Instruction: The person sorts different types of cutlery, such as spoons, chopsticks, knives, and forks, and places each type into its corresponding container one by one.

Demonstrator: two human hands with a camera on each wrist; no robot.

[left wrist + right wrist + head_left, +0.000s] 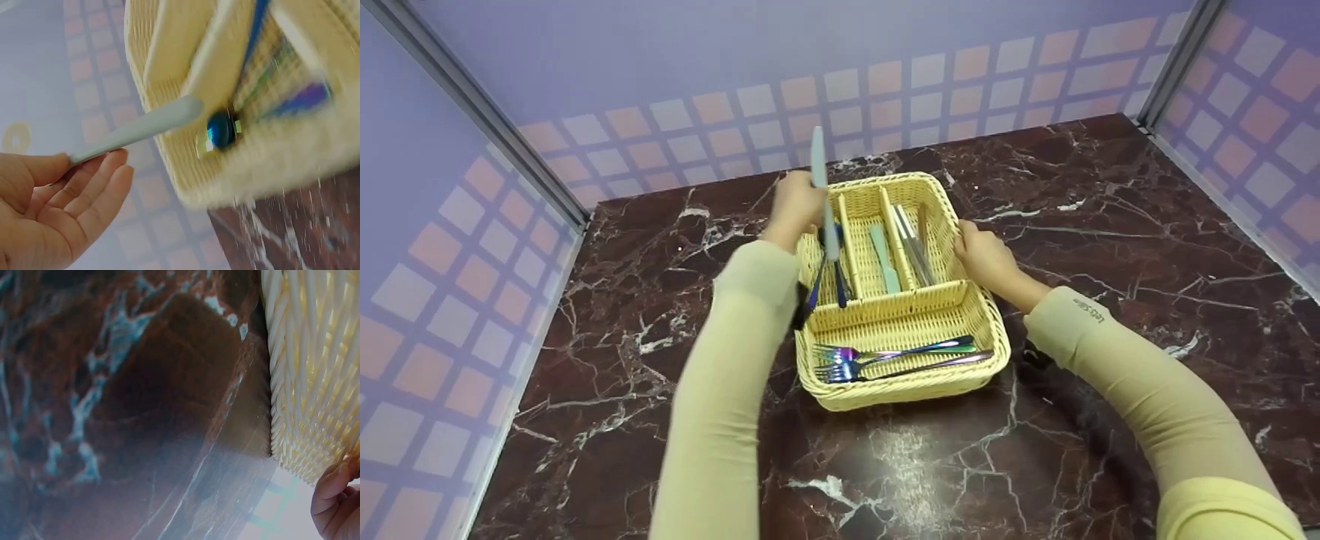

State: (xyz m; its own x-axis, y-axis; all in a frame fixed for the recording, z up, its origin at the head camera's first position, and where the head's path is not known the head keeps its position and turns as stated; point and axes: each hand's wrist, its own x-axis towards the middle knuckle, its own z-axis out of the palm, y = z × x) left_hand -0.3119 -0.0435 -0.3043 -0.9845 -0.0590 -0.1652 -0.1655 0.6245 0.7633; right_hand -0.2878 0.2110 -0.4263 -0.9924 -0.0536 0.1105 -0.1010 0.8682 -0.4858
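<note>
My left hand (799, 201) pinches a pale grey-green table knife (830, 232) between thumb and fingers, above the left compartment of a woven cutlery basket (901, 390). The knife stands nearly upright in the head view, its blade pointing away. In the left wrist view, the knife's rounded end (180, 111) reaches out over the basket, blurred. My right hand (988, 259) grips the basket's right rim, and part of that hand (337, 498) shows beside the wicker wall in the right wrist view. A similar green knife (883, 255) lies in the middle compartment.
Dark blue cutlery (840, 285) with a rounded end lies in the left compartment. Silver sticks (912, 244) and a brown piece (922, 221) lie in the right one. Iridescent forks (855, 367) fill part of the front compartment. Tiled-pattern walls enclose the dark marble table (660, 420).
</note>
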